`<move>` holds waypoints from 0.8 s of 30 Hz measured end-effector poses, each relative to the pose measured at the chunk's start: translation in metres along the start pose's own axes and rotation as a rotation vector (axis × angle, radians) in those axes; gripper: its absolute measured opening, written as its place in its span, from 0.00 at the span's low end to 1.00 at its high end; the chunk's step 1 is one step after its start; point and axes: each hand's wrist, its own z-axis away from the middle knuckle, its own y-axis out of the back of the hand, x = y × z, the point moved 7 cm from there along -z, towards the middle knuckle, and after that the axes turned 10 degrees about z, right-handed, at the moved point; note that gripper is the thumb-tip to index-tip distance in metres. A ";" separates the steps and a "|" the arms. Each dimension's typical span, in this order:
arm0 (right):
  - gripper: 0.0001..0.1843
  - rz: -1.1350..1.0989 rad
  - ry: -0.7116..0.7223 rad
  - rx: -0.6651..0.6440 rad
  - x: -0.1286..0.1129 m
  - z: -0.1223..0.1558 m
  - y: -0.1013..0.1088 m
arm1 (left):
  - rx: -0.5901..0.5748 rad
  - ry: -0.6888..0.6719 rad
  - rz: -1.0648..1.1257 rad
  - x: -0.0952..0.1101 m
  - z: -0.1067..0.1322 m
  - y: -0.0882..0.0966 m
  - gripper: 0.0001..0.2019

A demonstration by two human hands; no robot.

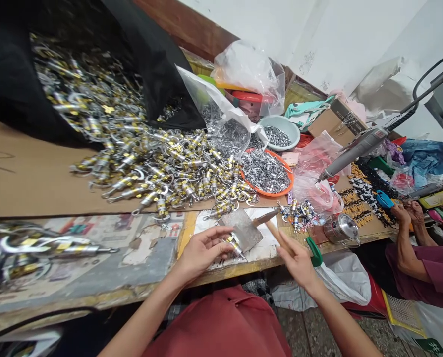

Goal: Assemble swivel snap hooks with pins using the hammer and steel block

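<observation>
My left hand pinches a small silver metal piece with a yellow band at the near edge of a flat steel plate. In my right hand is the wooden handle of a hammer, its dark head just above the plate's right side. White paper lies under the plate. Behind it spreads a large pile of similar silver and yellow pieces, with curved hooks and small end loops. They spill from a black bag.
An orange basin of small metal parts stands behind the plate, with a pale bowl beyond. At right are a metal mug, a grey power screwdriver and a co-worker's hands. More metal pieces lie at left.
</observation>
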 end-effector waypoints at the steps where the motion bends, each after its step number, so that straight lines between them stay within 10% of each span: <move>1: 0.23 -0.006 -0.048 -0.027 0.013 -0.004 -0.002 | -0.006 -0.011 -0.057 0.000 0.000 0.000 0.14; 7: 0.14 0.252 -0.024 -0.158 0.028 -0.046 -0.009 | 0.014 -0.350 -0.357 0.022 -0.001 0.005 0.04; 16: 0.12 0.514 -0.059 -0.048 0.014 -0.197 -0.019 | 0.024 -0.551 -0.508 0.033 0.002 0.002 0.04; 24: 0.13 0.437 -0.087 -0.018 0.026 -0.207 -0.019 | -0.109 -0.532 -0.485 0.029 -0.001 -0.001 0.04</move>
